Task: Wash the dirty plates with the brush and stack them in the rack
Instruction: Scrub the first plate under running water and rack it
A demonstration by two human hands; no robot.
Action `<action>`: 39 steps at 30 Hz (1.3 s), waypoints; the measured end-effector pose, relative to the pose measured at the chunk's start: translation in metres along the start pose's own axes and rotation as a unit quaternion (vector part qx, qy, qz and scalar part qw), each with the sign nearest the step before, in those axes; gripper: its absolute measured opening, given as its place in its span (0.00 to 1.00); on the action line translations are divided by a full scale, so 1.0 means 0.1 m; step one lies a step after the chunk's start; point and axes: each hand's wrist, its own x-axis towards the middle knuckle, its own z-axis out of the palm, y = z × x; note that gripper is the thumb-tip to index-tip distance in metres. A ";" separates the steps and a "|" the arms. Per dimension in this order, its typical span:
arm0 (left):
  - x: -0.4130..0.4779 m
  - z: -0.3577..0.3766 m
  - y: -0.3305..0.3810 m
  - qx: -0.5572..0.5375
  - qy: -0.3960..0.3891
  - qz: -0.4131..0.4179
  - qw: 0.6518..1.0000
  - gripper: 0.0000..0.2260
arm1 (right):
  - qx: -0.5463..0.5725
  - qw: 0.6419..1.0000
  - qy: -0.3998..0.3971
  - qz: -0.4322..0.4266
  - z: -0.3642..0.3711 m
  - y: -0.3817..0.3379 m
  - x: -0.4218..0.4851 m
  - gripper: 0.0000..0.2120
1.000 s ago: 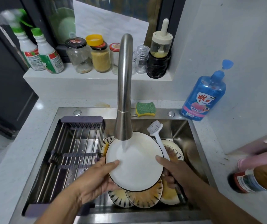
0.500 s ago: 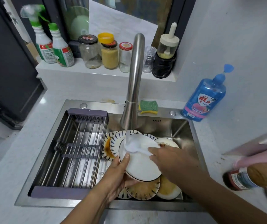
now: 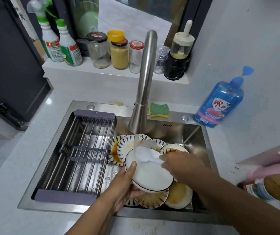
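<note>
The left hand point(image 3: 124, 185) is gripping the white plate point(image 3: 151, 177) at its nine o'clock rim, thumb on top and fingers curled beneath. The right hand point(image 3: 181, 165) is clamping its fingers around the brush point(image 3: 150, 156), pressing it near the plate's twelve o'clock under the tap point(image 3: 143, 92) water. The plate is hovering over the dirty plates point(image 3: 152, 199), with the rack point(image 3: 83, 153) at their nine o'clock.

A pale speckled countertop point(image 3: 9, 167) surrounds a steel sink point(image 3: 195, 133) and meets a plain white wall point(image 3: 237, 31) on the right, where a blue soap bottle point(image 3: 220, 106) stands. Behind, a white ledge point(image 3: 88, 78) carries two spray bottles point(image 3: 69, 48) and several jars point(image 3: 119, 55) below a dark-framed window point(image 3: 198, 14) partly covered by a white sheet point(image 3: 127, 26). A dark panelled door point(image 3: 9, 65) stands on the left. The light is soft and even
</note>
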 end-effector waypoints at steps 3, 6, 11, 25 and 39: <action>0.04 -0.06 0.00 0.018 0.010 -0.002 1.000 0.19 | 0.089 0.994 -0.054 -0.039 -0.04 -0.11 -0.01 0.19; 0.07 -0.14 -0.05 0.018 0.018 -0.009 1.000 0.22 | 0.121 0.983 -0.111 -0.078 -0.08 -0.09 -0.13 0.20; 0.10 -0.18 -0.10 0.007 0.044 0.005 0.999 0.21 | 0.071 0.982 -0.164 -0.066 -0.10 0.11 -0.31 0.19; 0.04 -0.02 0.13 -0.034 0.051 -0.117 0.991 0.20 | 0.469 0.858 -0.004 0.212 0.31 0.25 -0.09 0.14; -0.19 -0.13 0.16 0.596 -0.075 0.260 0.756 0.38 | 0.775 0.538 -0.139 0.300 0.21 0.17 0.11 0.13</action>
